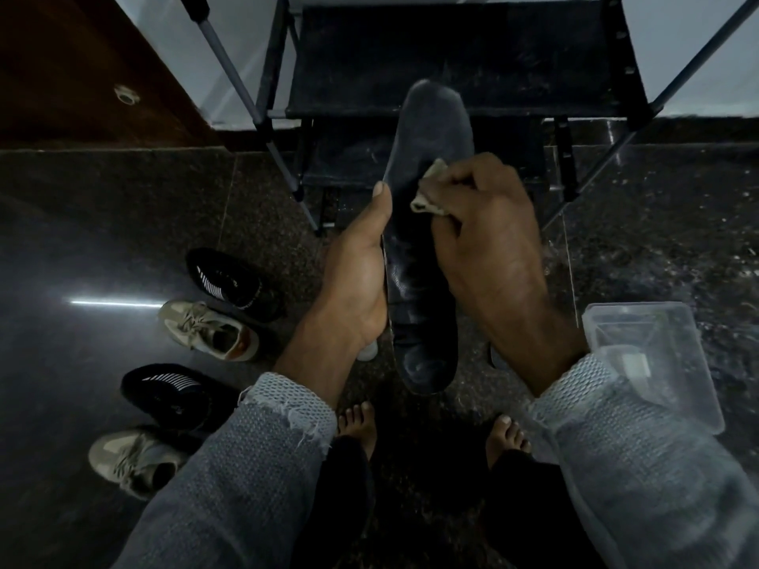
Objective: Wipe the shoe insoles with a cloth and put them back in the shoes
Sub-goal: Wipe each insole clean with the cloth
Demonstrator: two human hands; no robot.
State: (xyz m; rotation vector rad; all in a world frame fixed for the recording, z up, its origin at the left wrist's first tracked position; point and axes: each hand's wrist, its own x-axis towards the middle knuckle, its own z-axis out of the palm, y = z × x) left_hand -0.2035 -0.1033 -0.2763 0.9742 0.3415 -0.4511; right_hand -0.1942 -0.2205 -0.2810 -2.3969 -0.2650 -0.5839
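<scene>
Insole sits gripped along its edge in my left hand, while my right hand pinches the cloth against its middle. It looks thin and bendy (dim light, so probably foam), best supported lengthwise; shoes wait beside my left arm.

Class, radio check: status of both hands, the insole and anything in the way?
Left hand grips dark insole. Right hand presses cloth on it. Nothing blocking.
</scene>
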